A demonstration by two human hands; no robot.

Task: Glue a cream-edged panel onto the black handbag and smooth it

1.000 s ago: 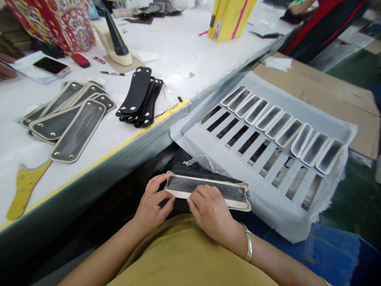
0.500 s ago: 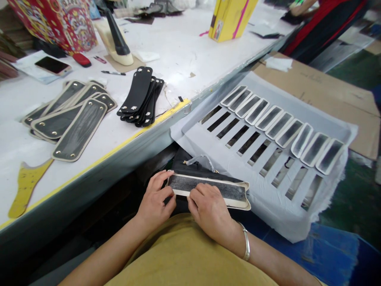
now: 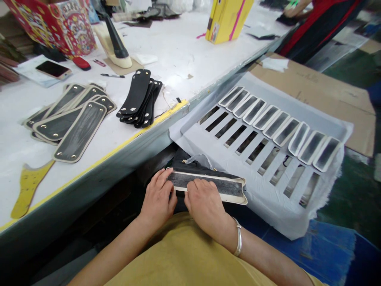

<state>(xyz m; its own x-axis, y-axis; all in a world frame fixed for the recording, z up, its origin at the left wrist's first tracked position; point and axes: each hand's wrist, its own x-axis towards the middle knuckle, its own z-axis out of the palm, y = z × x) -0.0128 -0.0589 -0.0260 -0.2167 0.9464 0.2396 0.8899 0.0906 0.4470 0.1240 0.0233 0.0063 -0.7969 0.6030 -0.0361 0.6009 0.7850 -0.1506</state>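
A long dark-grey strip with a cream border (image 3: 228, 187) lies across my lap, its right end curling up. My left hand (image 3: 157, 194) grips its left end, fingers over the far edge and thumb on the near side. My right hand (image 3: 205, 208) is closed on the strip's near edge around the middle, its fingers bent over the top. The fingertips' undersides are hidden. Behind the strip sits a black bag (image 3: 181, 159) with gold-coloured hardware and a clear-wrapped handle.
Left on the white table (image 3: 178, 59) lie studded grey strips (image 3: 80, 131), stacked black strips (image 3: 138, 95) and a yellow template (image 3: 28, 190). On the right, a slotted, paper-covered board (image 3: 262, 194) carries several grey pieces (image 3: 272, 123). Another person (image 3: 321, 28) stands at the far right.
My right hand has shifted slightly left along the strip, and the strip's right end has come a little left. The whole view has moved slightly.
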